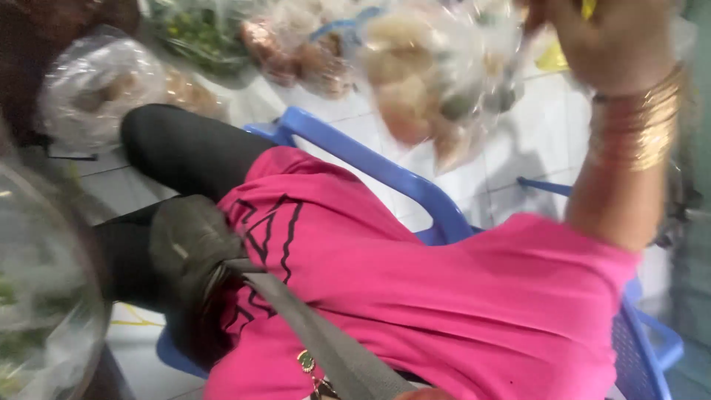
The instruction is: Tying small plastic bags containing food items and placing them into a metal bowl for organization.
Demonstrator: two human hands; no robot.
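Note:
My right hand [603, 41], with several gold bangles [641, 118] on the wrist, is raised at the top right. Its fingers are closed on the top of a clear plastic bag [437, 74] that hangs to its left and holds pale, brownish lumps of food. The picture is blurred, so the grip itself is unclear. My left hand is out of view. Below are my pink shirt [459, 296] and black trousers [185, 148]. A grey strap [326, 341] crosses the shirt from a dark pouch [189, 244].
I sit on a blue plastic chair [370, 163] over a white tiled floor [533, 141]. More clear bags of food [96, 89] and a bag of greens [200, 37] lie at the top left. A round shiny bowl [37, 296] is at the left edge.

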